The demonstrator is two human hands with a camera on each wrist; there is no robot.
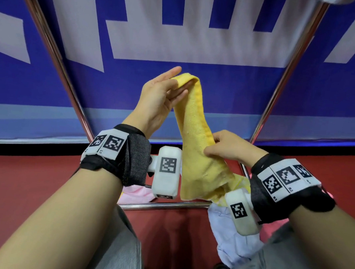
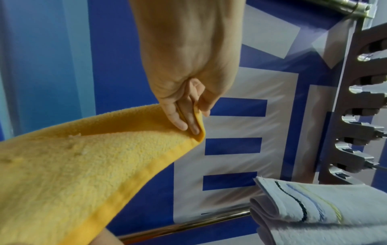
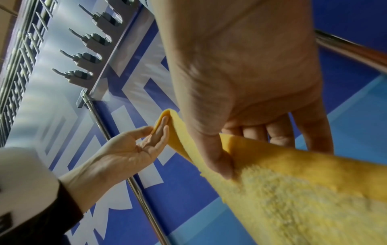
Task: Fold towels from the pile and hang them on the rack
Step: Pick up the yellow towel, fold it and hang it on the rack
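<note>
ITEM: yellow towel [image 1: 195, 135], terry, hemmed edge. Loc: held in mid-air, centre of scene, in front of blue/white banner [image 1: 178, 40], between the rack's two slanted chrome legs [image 1: 58, 64]. Folded lengthwise into a narrow strip; bottom end hangs loose, near low chrome bar [image 1: 164, 205].

L hand [image 1: 160, 96]: raised, far end. Top hem pinched btwn thumb and fingers; index finger sticks out straight, not gripping.

R hand [image 1: 227, 147]: lower, nearer. Thumb and fingers pinch the strip's right edge approx mid-length.

Other stock: pile w/ pale blue towel [image 1: 234, 241] and pink towel [image 1: 135, 194] on red floor, near right and near left. White striped towel [image 2: 326, 207], folded, already over a rack bar (left wrist view).

RISKS (est.):
- L hold is light, on hem only; a tug from R could pull the hem free, strip drops onto pile.
- Layers look uneven at bottom end; a second fold w/o squaring edges likely comes out skewed.
- Loose tail may snag the low bar when lifted to the rack.
</note>
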